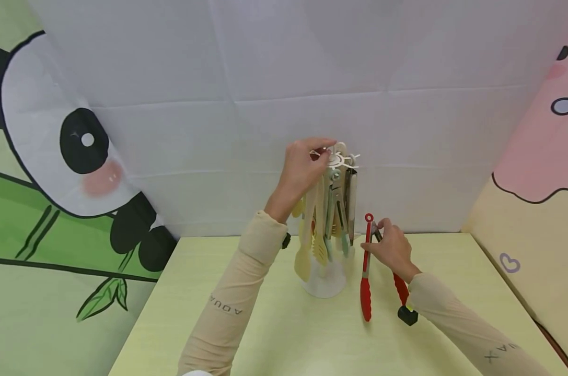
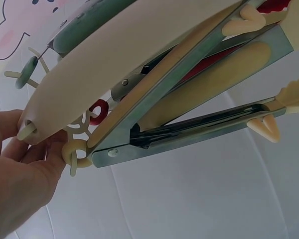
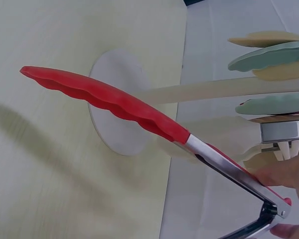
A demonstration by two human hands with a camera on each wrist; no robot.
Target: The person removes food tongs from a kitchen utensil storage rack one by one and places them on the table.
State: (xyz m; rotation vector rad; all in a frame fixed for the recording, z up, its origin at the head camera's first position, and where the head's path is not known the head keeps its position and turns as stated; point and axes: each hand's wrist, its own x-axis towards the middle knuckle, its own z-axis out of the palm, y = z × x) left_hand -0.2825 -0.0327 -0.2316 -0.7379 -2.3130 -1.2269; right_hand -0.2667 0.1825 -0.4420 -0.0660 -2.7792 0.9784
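Note:
A white rotating utensil stand (image 1: 334,160) on a round base (image 1: 325,286) has several kitchen tools hanging from its hooks. My left hand (image 1: 304,167) grips the stand's top by the hooks; in the left wrist view its fingertips are partly hidden behind a pale handle (image 2: 84,84). To the right of the stand, my right hand (image 1: 391,248) holds a pair of red tongs (image 1: 366,297) near the hinge. The tongs are spread, their red tips pointing down above the table. In the right wrist view one red tip (image 3: 114,102) passes in front of the stand's base.
Among the hanging tools are a pale yellow turner (image 1: 303,261), a slotted spoon (image 1: 319,248) and green-grey tongs (image 1: 336,196). The light wooden table (image 1: 265,334) meets a white cloth backdrop (image 1: 218,156). Panels with cartoon drawings stand on both sides.

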